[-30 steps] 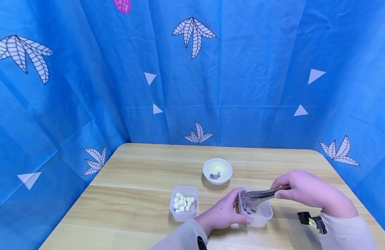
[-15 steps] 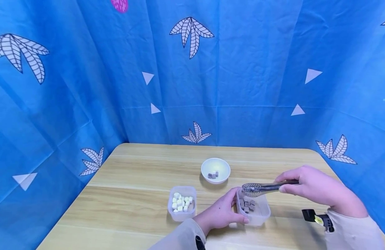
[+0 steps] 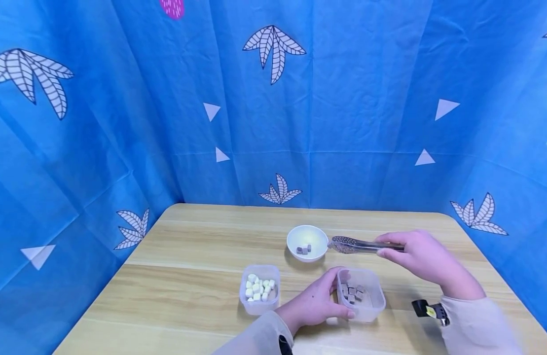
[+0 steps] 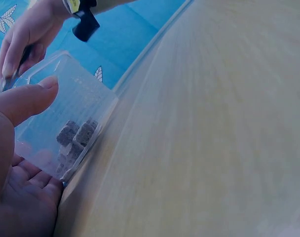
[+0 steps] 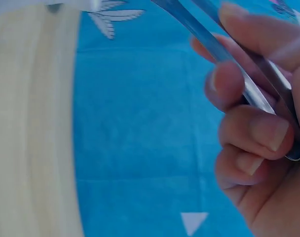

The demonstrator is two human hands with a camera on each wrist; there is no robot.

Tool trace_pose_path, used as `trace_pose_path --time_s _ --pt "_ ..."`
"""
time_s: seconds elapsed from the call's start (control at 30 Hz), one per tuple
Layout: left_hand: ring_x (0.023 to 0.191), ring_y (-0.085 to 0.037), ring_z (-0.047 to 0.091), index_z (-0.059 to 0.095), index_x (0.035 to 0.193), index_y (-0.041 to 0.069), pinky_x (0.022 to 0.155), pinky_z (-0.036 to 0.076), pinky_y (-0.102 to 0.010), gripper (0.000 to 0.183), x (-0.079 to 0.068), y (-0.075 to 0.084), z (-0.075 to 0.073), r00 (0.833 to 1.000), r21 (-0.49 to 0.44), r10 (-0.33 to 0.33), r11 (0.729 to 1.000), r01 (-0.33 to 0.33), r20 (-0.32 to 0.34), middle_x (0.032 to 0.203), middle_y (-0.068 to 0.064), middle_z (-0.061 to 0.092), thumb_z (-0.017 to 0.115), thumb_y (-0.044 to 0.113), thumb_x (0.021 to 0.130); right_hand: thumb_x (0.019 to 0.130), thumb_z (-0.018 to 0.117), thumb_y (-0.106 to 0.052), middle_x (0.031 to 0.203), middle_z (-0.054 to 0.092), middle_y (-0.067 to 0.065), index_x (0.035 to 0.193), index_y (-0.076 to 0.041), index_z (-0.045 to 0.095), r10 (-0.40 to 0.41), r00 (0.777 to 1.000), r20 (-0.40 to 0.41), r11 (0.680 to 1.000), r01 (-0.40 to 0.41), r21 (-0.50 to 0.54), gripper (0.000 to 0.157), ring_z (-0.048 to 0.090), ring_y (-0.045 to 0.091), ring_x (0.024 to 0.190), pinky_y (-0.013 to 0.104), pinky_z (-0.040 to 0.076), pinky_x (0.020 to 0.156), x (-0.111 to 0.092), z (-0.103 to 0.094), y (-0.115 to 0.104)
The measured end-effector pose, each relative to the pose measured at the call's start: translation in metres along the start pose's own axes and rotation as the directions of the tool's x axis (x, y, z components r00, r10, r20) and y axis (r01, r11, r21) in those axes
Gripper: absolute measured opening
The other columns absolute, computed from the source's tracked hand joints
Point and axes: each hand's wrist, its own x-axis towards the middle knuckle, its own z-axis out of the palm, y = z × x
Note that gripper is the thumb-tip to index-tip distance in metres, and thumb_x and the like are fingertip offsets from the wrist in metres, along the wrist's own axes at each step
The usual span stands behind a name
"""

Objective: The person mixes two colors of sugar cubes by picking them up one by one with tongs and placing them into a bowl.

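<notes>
My right hand (image 3: pixel 417 256) holds metal tongs (image 3: pixel 366 246) with perforated tips. In the right wrist view the fingers (image 5: pixel 271 131) curl round the tong arms. The tong tips are right at the right rim of a white bowl (image 3: pixel 305 234), where several small grey-brown cubes (image 3: pixel 305 250) lie. I cannot tell whether a cube sits between the tips. My left hand (image 3: pixel 315 301) grips a clear plastic container (image 3: pixel 364 314) at its left side, thumb along the near wall. Grey-brown cubes (image 4: pixel 78 136) lie inside it, in one corner in the left wrist view.
Left of my left hand stands a second clear container (image 3: pixel 257 309) with several white cubes (image 3: pixel 257 290). All stand on a wooden table (image 3: pixel 189 276). A blue patterned curtain (image 3: pixel 353 98) hangs behind the table and on both sides.
The tongs have lifted out of the container and moved up and left to the bowl, carried by my right hand. My left hand keeps holding the container in place.
</notes>
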Motion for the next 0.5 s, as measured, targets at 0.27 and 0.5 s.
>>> trace_pose_path --time_s 0.27,0.5 --pt "0.134 -0.009 0.047 0.041 0.147 0.026 0.117 0.031 -0.033 0.084 0.000 -0.001 -0.001 1.000 -0.002 0.013 1.000 -0.013 0.007 0.144 0.012 0.051 0.088 0.024 0.077 0.094 0.072 -0.036 0.106 0.076 0.000 0.115 -0.019 0.076 0.068 0.997 -0.021 0.998 -0.068 -0.009 0.028 0.072 0.025 0.094 0.051 0.057 0.084 0.008 0.028 0.003" --pt "0.133 -0.009 0.048 0.041 0.147 0.027 0.117 0.030 -0.036 0.084 0.000 -0.003 0.000 1.000 0.011 0.018 1.000 -0.018 0.003 0.144 0.012 0.051 0.088 0.025 0.076 0.094 0.071 -0.036 0.108 0.076 0.001 0.115 -0.019 0.077 0.088 0.996 -0.034 0.996 -0.089 -0.019 0.027 0.072 0.028 0.096 0.053 0.056 0.084 0.011 0.039 0.002"
